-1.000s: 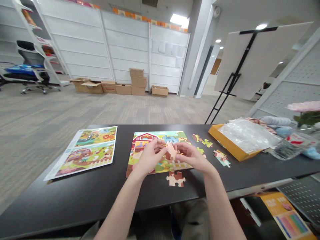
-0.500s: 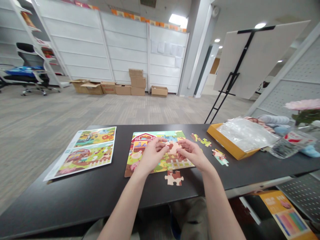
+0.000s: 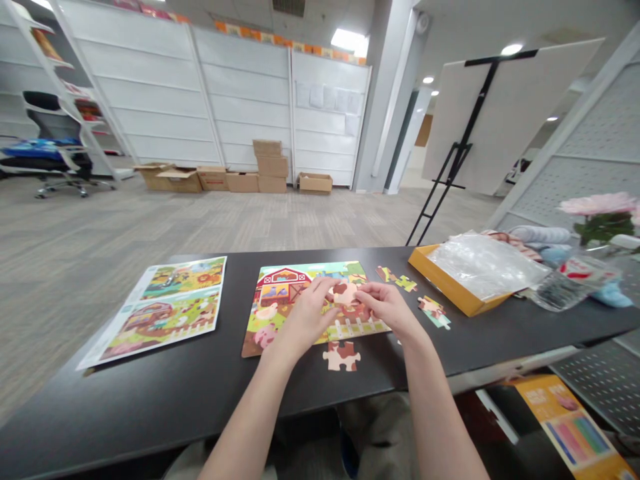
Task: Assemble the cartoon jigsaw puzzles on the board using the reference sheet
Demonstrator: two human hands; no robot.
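Observation:
Both my hands are over a farm jigsaw puzzle (image 3: 267, 313) with a red barn, a hen and a pig. Between them is a pink-and-brown jigsaw piece (image 3: 344, 293), tilted up above the right half of the picture. My right hand (image 3: 387, 307) pinches its right side with thumb and forefinger. My left hand (image 3: 307, 313) curls at its left edge, the thumb lower and apart from the bent fingers; its exact contact is partly hidden. A cow-patterned jigsaw piece (image 3: 342, 357) lies loose on the table in front of the puzzle.
Loose jigsaw pieces (image 3: 434, 311) lie right of the puzzle, others farther back. A printed picture sheet (image 3: 165, 310) is at left on the black table (image 3: 200, 387). At right stand an orange box (image 3: 447, 283) with clear plastic and a pink flower (image 3: 597, 204). An easel (image 3: 453, 163) stands beyond.
My left thumb has moved down, away from its fingertips. More of the held piece's brown patch shows now. The camera view has shifted slightly.

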